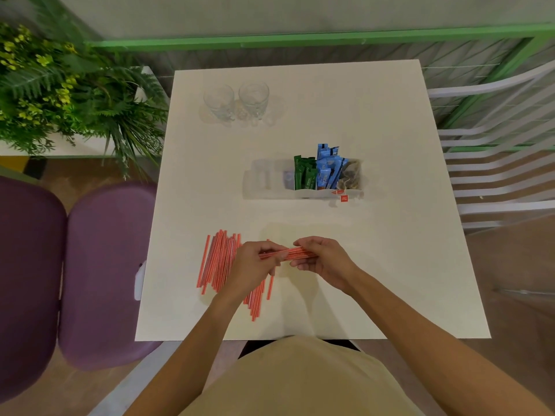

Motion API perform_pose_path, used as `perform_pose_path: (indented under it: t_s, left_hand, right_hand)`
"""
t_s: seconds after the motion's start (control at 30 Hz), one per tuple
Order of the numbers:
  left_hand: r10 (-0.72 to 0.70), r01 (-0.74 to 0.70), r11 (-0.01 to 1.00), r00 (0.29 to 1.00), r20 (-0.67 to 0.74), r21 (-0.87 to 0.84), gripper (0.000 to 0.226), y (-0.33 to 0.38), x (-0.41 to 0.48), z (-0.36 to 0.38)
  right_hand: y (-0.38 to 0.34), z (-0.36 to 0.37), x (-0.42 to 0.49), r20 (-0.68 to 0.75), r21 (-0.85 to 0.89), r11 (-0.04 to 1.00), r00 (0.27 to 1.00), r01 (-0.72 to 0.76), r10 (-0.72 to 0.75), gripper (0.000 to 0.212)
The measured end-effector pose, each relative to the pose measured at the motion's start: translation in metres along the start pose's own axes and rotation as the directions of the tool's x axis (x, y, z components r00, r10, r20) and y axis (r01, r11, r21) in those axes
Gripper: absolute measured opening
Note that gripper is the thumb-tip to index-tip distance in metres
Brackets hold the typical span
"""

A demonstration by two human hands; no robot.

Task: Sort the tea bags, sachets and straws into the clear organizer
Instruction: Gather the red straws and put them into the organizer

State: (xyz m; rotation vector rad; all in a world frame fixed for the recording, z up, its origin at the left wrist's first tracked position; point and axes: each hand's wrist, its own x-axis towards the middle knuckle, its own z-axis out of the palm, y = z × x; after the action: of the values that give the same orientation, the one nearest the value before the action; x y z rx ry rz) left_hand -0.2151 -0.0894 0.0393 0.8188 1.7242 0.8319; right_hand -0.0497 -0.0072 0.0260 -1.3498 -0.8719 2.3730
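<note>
Both hands grasp one small bundle of straws (pixel 289 254) between them: the left hand (pixel 255 261) pinches its left end, and the right hand (pixel 326 259) has fingers and thumb curled round its right end. The bundle is held just above the white table (pixel 390 265), near the front edge, and its long axis runs from left to right across the person.

The loose straws (pixel 214 265) lie on the table under and to the left of the left hand. Their long axis runs the other way, about from near to far, so the held bundle crosses them.

The clear organizer (pixel 303 195) stands farther on the table, straight beyond the hands and well apart from them. Its right part holds green sachets (pixel 304 175), blue sachets (pixel 327 171) and tea bags (pixel 350 175). Its left compartments (pixel 264 178) look empty, though the clear walls are hard to read. These compartments lie almost directly beyond the left hand.

I judge that the bundle must travel away from the person and be turned on end, from lying across to pointing down, to enter a free compartment. Many straws are not yet gathered.
</note>
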Motion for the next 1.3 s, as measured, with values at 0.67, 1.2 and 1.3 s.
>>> perform_pose_path:
  t_s: [0.67,1.2,1.3]
  left_hand:
    - [0.048,-0.048,0.999,0.999,0.0,-0.004,0.019,0.013,0.001,-0.006]
    - [0.037,-0.036,0.998,0.999,-0.019,0.045,0.016,0.014,0.006,-0.009]
    - [0.052,-0.053,0.998,0.998,0.024,0.036,0.016,0.014,0.007,-0.01]
  right_hand:
    - [-0.006,0.008,0.008,-0.127,-0.198,0.974,0.983,0.109,-0.136,0.018]
    - [-0.011,0.013,0.012,-0.037,-0.333,0.938,0.993,0.092,-0.111,0.022]
    - [-0.016,0.011,0.014,0.01,-0.32,0.938,0.991,0.13,-0.133,0.021]
